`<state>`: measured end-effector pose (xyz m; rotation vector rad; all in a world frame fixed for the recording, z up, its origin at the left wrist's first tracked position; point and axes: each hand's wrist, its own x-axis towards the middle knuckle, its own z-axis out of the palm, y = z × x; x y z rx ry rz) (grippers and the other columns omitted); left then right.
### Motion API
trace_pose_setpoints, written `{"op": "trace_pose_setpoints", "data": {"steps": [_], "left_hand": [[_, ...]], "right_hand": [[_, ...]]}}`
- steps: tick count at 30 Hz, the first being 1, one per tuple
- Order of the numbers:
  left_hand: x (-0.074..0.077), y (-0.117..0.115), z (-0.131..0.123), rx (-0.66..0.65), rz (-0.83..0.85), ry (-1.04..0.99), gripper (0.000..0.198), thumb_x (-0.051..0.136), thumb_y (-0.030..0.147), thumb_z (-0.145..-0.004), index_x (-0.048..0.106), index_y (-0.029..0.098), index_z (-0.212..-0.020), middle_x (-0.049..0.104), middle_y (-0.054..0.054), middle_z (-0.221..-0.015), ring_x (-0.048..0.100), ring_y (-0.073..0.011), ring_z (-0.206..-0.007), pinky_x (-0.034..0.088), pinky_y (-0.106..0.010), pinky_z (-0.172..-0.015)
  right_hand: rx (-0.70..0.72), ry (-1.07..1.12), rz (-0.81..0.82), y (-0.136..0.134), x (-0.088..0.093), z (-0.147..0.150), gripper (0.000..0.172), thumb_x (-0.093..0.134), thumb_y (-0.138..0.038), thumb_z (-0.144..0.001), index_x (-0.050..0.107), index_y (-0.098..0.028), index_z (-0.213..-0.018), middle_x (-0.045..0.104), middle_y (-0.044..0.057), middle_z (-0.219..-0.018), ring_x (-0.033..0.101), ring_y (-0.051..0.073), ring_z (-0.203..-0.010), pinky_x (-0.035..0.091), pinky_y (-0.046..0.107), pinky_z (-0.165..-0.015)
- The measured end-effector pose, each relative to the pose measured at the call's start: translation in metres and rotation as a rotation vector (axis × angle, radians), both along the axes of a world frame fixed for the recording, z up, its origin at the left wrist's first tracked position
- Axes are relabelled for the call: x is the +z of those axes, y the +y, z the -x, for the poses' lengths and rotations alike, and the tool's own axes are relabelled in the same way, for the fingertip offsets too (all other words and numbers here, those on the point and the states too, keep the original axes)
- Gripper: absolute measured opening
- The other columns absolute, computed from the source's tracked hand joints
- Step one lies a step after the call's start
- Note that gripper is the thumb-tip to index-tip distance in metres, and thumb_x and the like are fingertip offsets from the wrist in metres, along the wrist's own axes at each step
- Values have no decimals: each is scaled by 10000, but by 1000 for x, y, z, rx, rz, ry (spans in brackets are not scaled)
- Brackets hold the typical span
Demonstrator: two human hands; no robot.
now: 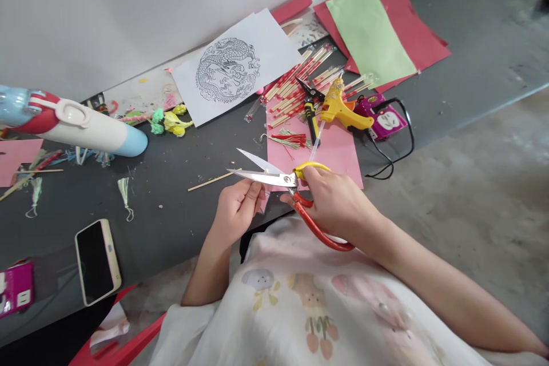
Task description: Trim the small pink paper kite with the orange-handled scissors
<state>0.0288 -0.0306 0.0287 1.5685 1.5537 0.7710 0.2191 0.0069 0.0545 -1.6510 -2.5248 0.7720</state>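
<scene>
My right hand (337, 200) grips scissors (281, 178) with one yellow and one red handle loop; the blades stand open and point left. My left hand (238, 206) is closed in a pinch just under the blades, holding something small that I cannot make out, perhaps a bit of pink paper. Both hands hover at the near edge of the dark table (171, 211), beside a pink paper sheet (334, 148).
On the table lie a dragon print (234, 68), red and green sheets (377, 28), bundled sticks (295, 83), a yellow glue gun (343, 108), small pliers (311, 108), tassels (291, 140), a phone (98, 260), a white-blue bottle (81, 126) and a loose stick (210, 182).
</scene>
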Motion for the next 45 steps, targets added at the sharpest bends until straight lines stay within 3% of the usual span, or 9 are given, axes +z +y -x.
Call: {"op": "trace_pose_setpoints", "data": {"steps": [5, 8, 17, 26, 38, 45], "left_hand": [[-7, -6, -10, 98, -356, 538, 248, 420, 296, -921, 617, 178, -1014, 664, -31, -731, 615, -129, -684, 398, -219, -627], [-13, -7, -12, 111, -509, 698, 226, 446, 238, -905, 610, 151, -1034, 690, -63, -812, 637, -143, -725, 384, -221, -634], [-9, -6, -6, 104, -359, 508, 237, 416, 247, -910, 639, 186, -964, 653, -19, -669, 594, -115, -609, 379, -196, -596], [-1, -3, -4, 82, -267, 330, 290, 402, 310, -922, 655, 191, -843, 578, 24, -555, 520, -87, -512, 364, -186, -553], [-3, -5, -1, 40, -263, 350, 255, 413, 282, -917, 625, 179, -820, 552, 31, -540, 514, -78, -502, 349, -177, -537], [-1, -5, -6, 63, -279, 393, 248, 412, 268, -917, 635, 178, -857, 564, 28, -546, 513, -76, -501, 348, -174, -536]], "right_hand": [[-70, 27, 44, 0, -3, 3, 452, 429, -585, -845, 540, -163, -965, 658, 100, -890, 630, 245, -793, 399, 301, -608], [-88, 58, 90, -1, -4, 5, 482, 441, -605, -828, 529, -162, -996, 655, 103, -887, 624, 259, -839, 417, 311, -620], [-17, 187, -15, -5, -14, 1, 514, 518, -584, -793, 471, -141, -1049, 601, 161, -1015, 570, 311, -1005, 463, 410, -786], [-19, 204, 27, -5, -12, 1, 566, 535, -599, -775, 474, -114, -1061, 583, 180, -1044, 550, 320, -1035, 446, 436, -854], [-38, 83, 36, -3, -4, 2, 471, 446, -602, -837, 517, -147, -936, 631, 109, -898, 609, 235, -781, 415, 313, -632], [-42, 45, 39, -3, -4, 1, 462, 405, -575, -867, 541, -142, -958, 648, 103, -902, 615, 223, -755, 370, 288, -576]]}}
